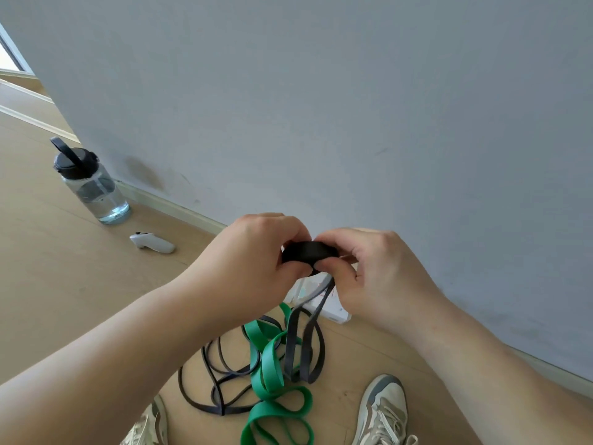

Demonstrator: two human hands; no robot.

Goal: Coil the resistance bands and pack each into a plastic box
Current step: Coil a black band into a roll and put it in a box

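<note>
At the centre of the frame we see both hands raised above the floor, meeting around a tightly wound black rubber resistance band coil (309, 253). The left hand (256, 261) grips the coil's left side with curled fingers and thumb, and the right hand (378, 277) pinches its right side, thumb underneath. From the coil a flat dark grey tail of the same band (293, 342) hangs down into loose loops on the light wooden floor (64, 284). Tangled with those loops, in the lower centre, lies a wide green rubber resistance band (272, 377), and to its left a thin dark cord-like band (205, 374) sprawls in open curves. Just below the hands, against the skirting, we make out part of a white, translucent plastic box (330, 308), mostly hidden, so we cannot tell what it holds. In the upper left stands a clear plastic water bottle with a black lid (91, 184), and near it lies a small white handheld controller (152, 243). A pale grey wall (353, 107) fills the upper frame. Along the bottom edge we see two worn beige sneakers, the left sneaker (147, 425) and the right sneaker (382, 412), either side of the bands.
</note>
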